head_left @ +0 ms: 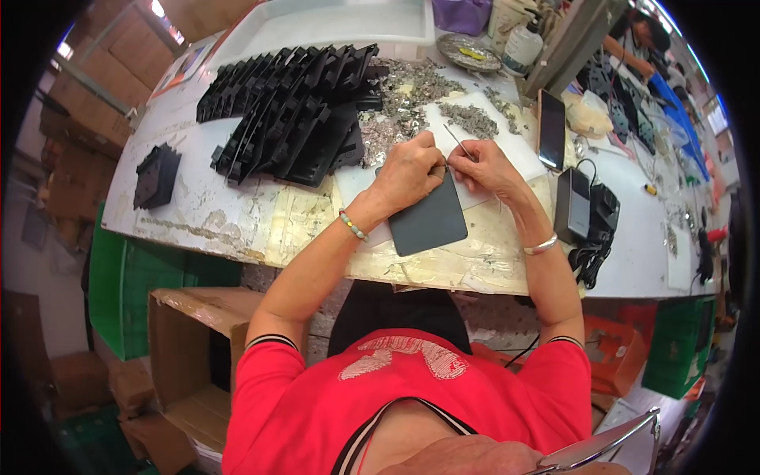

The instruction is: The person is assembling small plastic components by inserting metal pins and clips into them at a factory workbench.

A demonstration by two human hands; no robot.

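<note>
A flat dark grey plastic panel (430,218) lies in front of me at the table's near edge, its far end under my hands. My left hand (405,176) is closed over the panel's far left part, fingers curled; what its fingertips hold is hidden. Close beside it, my right hand (489,168) pinches a thin metal tool (454,138), whose shaft sticks up toward the far left. The fingertips of both hands nearly meet at the panel's far edge. Just beyond them, small metal pieces (469,120) lie heaped on a white sheet (518,150).
Ribbed black plastic parts (285,111) are stacked at left, with a single black part (157,176) farther left. A phone (551,131), a black device (572,204) with cables and a metal post (574,47) stand at right. Behind are a white tray (317,32) and a pump bottle (522,47).
</note>
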